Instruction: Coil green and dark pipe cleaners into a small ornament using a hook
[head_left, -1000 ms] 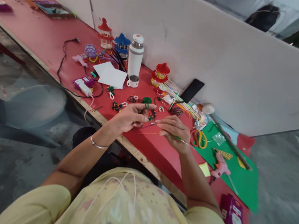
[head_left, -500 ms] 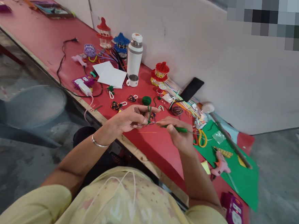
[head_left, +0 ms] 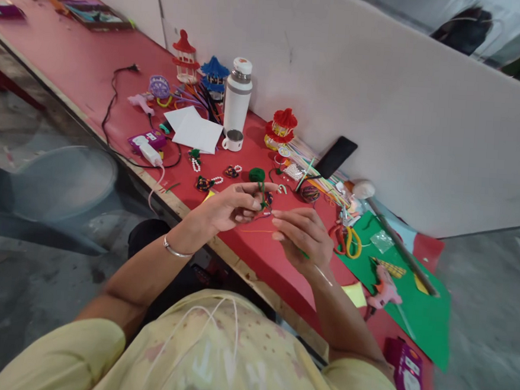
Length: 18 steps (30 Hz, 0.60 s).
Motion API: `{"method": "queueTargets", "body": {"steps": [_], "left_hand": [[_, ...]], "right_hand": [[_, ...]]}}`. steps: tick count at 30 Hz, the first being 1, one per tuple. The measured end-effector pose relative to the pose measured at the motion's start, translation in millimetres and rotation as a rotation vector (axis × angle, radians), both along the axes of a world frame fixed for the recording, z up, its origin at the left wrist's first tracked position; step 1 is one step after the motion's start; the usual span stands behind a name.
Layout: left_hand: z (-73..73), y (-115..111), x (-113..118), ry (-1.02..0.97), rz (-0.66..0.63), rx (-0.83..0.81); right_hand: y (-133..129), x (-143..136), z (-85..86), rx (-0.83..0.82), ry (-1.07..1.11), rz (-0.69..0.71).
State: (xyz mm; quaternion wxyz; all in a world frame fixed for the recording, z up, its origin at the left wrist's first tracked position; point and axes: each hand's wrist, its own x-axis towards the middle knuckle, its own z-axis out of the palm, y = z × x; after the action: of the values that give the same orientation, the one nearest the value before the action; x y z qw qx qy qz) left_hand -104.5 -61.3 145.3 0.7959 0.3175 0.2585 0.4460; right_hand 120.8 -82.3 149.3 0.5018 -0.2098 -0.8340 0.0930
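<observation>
My left hand (head_left: 235,206) pinches a small piece of green yarn (head_left: 263,206) between thumb and fingers. A strand runs up over its outstretched index finger, towards the green yarn ball (head_left: 256,174) lying behind. Close on the right, my right hand (head_left: 307,237) is closed around a crochet hook (head_left: 324,276). Most of its green handle is hidden in the palm, and a thin metal end sticks out by the wrist. The fingertips are just short of the yarn; whether the hook's tip is in a loop I cannot tell. A dark multicoloured piece (head_left: 268,200) lies behind the fingers.
Behind stand a white flask (head_left: 237,101), its cup (head_left: 233,140) and a red-roofed model (head_left: 281,128). To the right are yellow-handled scissors (head_left: 353,243), a pink glue gun (head_left: 386,287) and a phone (head_left: 336,156). Beaded pieces (head_left: 204,183) lie left, near a power strip (head_left: 148,144).
My right hand has turned, so the hook's handle now slants down towards my wrist rather than lying level. My left hand keeps its pinch on the green yarn. The view has shifted slightly.
</observation>
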Motion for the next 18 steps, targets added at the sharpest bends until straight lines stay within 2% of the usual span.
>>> {"method": "queueTargets", "body": {"steps": [3,11,18], "left_hand": [[-2.6,-2.0,3.1,-0.032,0.007,0.012],[-2.8,-3.7,6.6,0.062,0.083,0.069],[-0.8,-7.0,12.0,0.103,0.190,0.120]], "right_hand": [[1.1,-0.5,-4.7,0.093,-0.003,-0.025],[8.0,1.2,-9.9,0.112,0.008,-0.017],[10.3,1.3,-16.2,0.059,0.060,-0.005]]}}
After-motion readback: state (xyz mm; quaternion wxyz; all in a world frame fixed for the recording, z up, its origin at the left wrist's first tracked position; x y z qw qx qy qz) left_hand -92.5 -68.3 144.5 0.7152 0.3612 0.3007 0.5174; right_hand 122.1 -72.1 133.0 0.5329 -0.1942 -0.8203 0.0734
